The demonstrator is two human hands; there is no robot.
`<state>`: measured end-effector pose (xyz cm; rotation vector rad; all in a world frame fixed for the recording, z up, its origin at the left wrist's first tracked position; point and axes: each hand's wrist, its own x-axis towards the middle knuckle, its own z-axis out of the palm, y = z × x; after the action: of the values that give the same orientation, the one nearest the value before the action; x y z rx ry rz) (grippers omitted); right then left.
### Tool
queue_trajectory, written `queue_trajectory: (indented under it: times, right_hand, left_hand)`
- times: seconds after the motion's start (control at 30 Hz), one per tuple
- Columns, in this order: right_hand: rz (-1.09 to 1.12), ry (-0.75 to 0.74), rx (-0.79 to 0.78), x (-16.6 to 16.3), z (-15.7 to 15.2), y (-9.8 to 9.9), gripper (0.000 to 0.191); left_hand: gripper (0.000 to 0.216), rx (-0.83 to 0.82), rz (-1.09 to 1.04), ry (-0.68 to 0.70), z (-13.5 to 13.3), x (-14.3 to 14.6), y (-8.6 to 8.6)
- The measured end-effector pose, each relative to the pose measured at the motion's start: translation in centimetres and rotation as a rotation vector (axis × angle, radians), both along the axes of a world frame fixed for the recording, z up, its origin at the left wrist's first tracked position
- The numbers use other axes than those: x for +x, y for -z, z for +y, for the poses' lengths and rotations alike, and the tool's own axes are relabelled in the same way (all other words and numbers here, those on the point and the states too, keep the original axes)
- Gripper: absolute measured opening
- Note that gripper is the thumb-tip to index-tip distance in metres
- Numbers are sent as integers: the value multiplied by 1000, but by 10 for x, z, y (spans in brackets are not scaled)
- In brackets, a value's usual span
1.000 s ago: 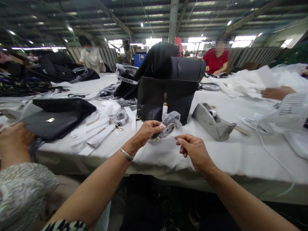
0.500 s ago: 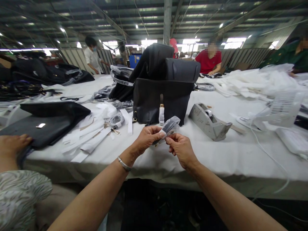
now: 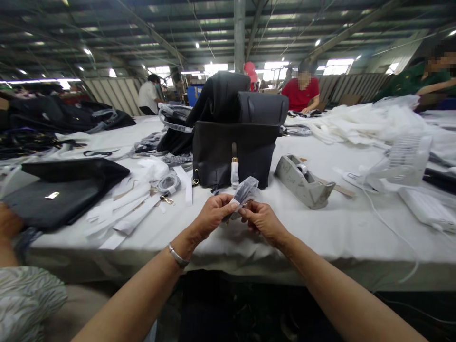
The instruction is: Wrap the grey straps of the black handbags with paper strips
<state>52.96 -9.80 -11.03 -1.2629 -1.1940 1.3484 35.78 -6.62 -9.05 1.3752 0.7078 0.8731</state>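
Pinching wrapped strap (image 3: 245,192), left hand (image 3: 213,214), right hand (image 3: 261,220), no legible writing

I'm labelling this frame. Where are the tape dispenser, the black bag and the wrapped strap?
tape dispenser (image 3: 302,183): head view, grey body.
black bag (image 3: 249,152): head view, front panel.
wrapped strap (image 3: 245,190): head view, plastic wrap above the fingers.

black bag (image 3: 233,154), white table (image 3: 320,223)

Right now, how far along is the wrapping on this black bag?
Done: the upright black leather handbag has white wrap on its front clasp tab. In hand: left hand and right hand pinch a plastic-wrapped strap piece. Left: loose white paper strips lie beside it.
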Motion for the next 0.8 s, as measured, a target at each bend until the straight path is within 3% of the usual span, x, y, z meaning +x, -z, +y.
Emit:
queue_trajectory:
  times: [0.13,0.3,0.37,0.47,0.53,0.6,0.7,0.8]
  right_hand:
    - [140,44,-76,5,-17,-7,31]
    - [238,-25,-112,1,-32,-15,23]
    - [132,-109,-116,8,-39,-14,21]
    - [-203,-336,-226,31,-53,-11,22]
    - [-364,-431,-282,52,-62,-10,26]
    - [-420,-417,-276,72,-66,-13,30]
    - [-428,-244,-184,93,-52,-21,34]
    - [-354,50,-45,99,-10,-25,51]
  left_hand:
    - [38,153,150,-56,0,4,1]
    - [29,717,586,-215,-10,10,-7]
    - [27,928,740,-163,-19,11,-6]
    - [28,1138,930,16,-34,10,6]
    - [33,1171,1007,74,-42,10,17]
    - [35,1144,1055,60,-47,12,26]
    - [32,1089,1119,22,-46,18,26]
    - [36,1025,1153,-22,-39,25,21]
